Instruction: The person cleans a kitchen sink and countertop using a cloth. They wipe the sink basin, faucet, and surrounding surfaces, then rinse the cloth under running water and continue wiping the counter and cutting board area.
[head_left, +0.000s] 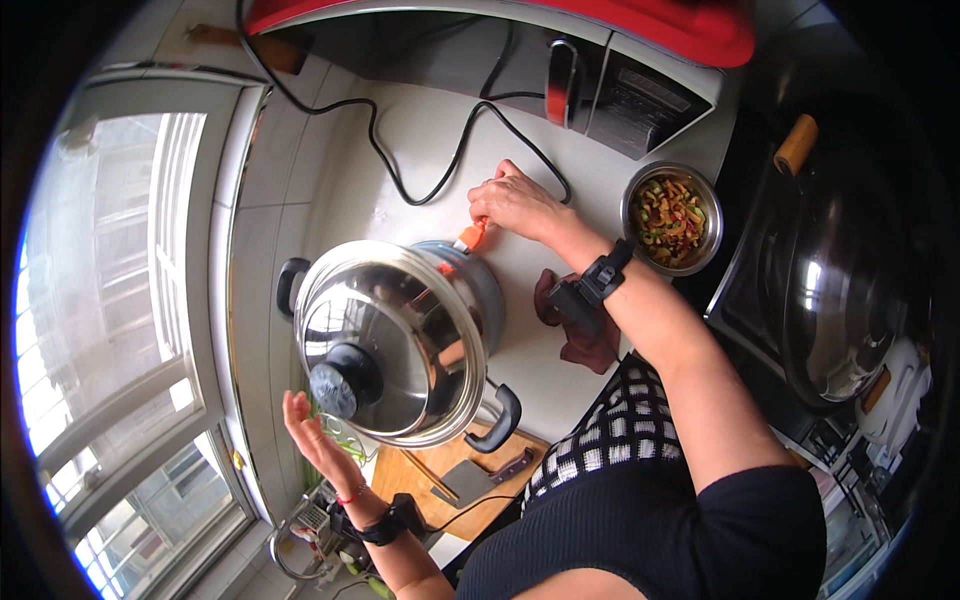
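Note:
A large stainless steel pot with a glass-and-steel lid (397, 300) stands on a blue-grey base (489, 300). Black side handles (499, 420) stick out from it, and a dark knob (341, 382) tops the lid. Beside the base, the fingertips of my right hand (517, 201) close on a small orange piece (472, 235); its exact kind is unclear. A black power cord (431, 196) loops over the counter and passes out of sight behind that hand. My left hand (322, 442) is raised beside the lid knob, fingers loosely spread, holding nothing.
A microwave oven (637, 105) stands at the back. A steel bowl of chopped vegetables (670, 223) and a dark red cloth (589, 345) lie right of the pot. A lidded wok (832, 300) is on the stove. A cleaver (480, 476) rests on a wooden board (431, 502).

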